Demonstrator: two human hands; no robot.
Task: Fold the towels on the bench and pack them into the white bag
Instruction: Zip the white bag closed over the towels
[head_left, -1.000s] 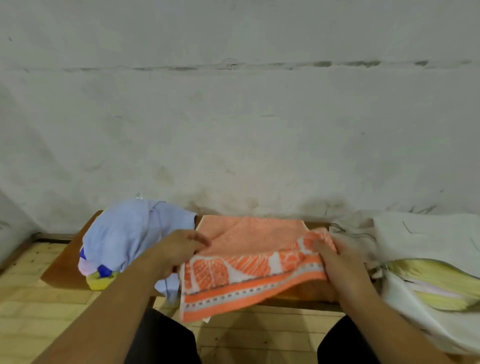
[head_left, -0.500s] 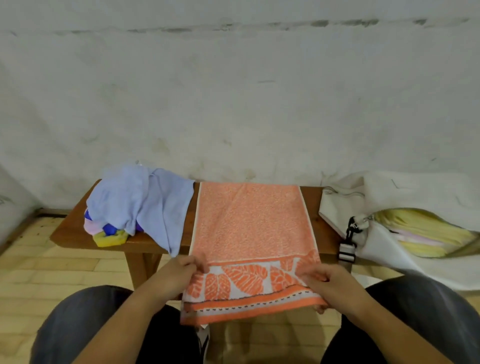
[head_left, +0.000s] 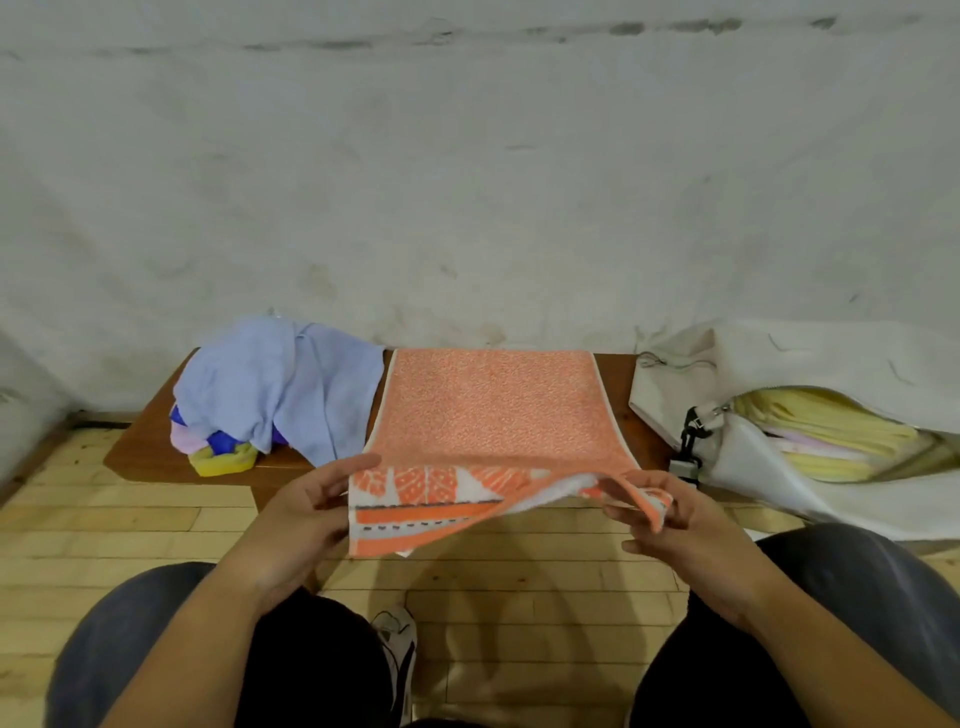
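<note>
The orange towel (head_left: 493, 410) lies spread flat across the middle of the wooden table (head_left: 150, 447); its patterned near end is raised off the front edge; the left hand (head_left: 306, 504) pinches the near left corner, thumb on top; the right hand (head_left: 675, 519) pinches the near right corner, the cloth folded over its fingers; just left of it sits a crumpled light-blue towel (head_left: 280, 379) atop other coloured cloths; at the right end the white bag (head_left: 810, 353) lies unzipped, folded yellow towels (head_left: 831, 431) stacked inside.
</note>
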